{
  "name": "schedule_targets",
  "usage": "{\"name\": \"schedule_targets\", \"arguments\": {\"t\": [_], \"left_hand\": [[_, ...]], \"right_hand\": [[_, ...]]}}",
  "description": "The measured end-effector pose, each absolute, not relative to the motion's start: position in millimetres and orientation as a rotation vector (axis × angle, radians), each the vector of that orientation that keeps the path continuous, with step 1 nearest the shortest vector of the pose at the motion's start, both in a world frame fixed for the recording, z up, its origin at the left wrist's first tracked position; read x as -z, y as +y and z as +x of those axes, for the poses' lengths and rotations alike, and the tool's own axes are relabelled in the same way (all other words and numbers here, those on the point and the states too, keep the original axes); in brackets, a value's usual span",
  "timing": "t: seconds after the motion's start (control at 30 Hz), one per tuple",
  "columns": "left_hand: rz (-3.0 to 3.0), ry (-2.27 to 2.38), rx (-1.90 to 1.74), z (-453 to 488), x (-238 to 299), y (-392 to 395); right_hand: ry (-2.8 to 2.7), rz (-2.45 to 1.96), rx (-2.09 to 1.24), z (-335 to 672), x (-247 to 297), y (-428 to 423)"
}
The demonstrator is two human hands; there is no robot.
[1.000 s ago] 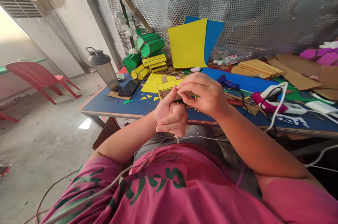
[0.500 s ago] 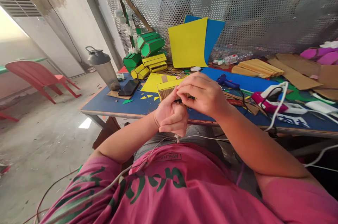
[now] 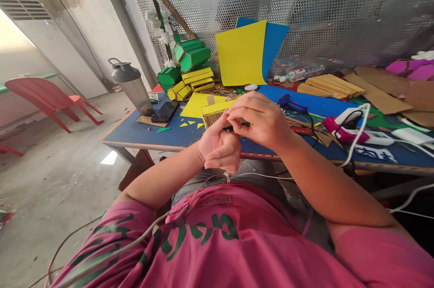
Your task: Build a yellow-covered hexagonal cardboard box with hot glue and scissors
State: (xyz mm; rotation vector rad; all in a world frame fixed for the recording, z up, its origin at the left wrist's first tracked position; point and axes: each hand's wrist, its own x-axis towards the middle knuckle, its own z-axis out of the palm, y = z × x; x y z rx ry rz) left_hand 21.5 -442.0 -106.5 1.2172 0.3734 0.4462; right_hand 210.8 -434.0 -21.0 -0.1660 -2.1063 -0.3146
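Observation:
A cardboard piece (image 3: 216, 118) with a yellow top face (image 3: 217, 108) and a brown ribbed side is between my hands, over the table's front edge. My left hand (image 3: 222, 148) is closed at its near side, thumb raised along it and fingers curled under. Bent over its right end is my right hand (image 3: 262, 118), fingertips pressed together near the left thumb. The fingers hide much of the piece's right part. Just behind lies a flat yellow sheet (image 3: 195, 105), with small yellow triangular scraps (image 3: 191, 122) to the left.
A phone (image 3: 165, 111) and a tumbler (image 3: 130, 84) stand at the left. Yellow cardboard shapes (image 3: 200, 79) and green ones (image 3: 195, 55) are stacked behind. A blue glue gun (image 3: 291, 104), a power strip (image 3: 376, 138) and cables lie right. Behind the perforated metal screen (image 3: 315, 16) is a person.
My hands keep nearly the same grip and place. The view has shifted slightly. Behind the screen, the person appears farther right.

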Motion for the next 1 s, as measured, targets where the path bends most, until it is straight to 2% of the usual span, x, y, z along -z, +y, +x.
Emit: {"name": "schedule_targets", "arguments": {"t": [0.33,0.47,0.63,0.8,0.9,1.0], "left_hand": [[1.179,0.357,-0.408,20.0,111.2,-441.7],[1.142,0.324,-0.321,20.9,107.4,-444.0],[1.126,0.426,-0.408,21.3,101.1,-446.3],[1.064,0.364,-0.322,21.0,88.3,-455.7],[1.095,0.274,-0.434,20.0,69.1,-464.5],[1.201,0.405,-0.766,12.7,46.1,-466.0]], "right_hand": [[-2.063,-0.118,0.232,211.1,21.1,-434.5],[-2.053,-0.090,0.291,211.4,21.9,-432.3],[-2.083,-0.126,0.394,212.0,23.3,-429.8],[-2.085,-0.086,0.370,211.3,23.6,-428.3],[-2.070,-0.110,0.275,213.8,21.9,-422.3],[-2.028,-0.242,0.169,223.2,17.9,-406.6]]}}
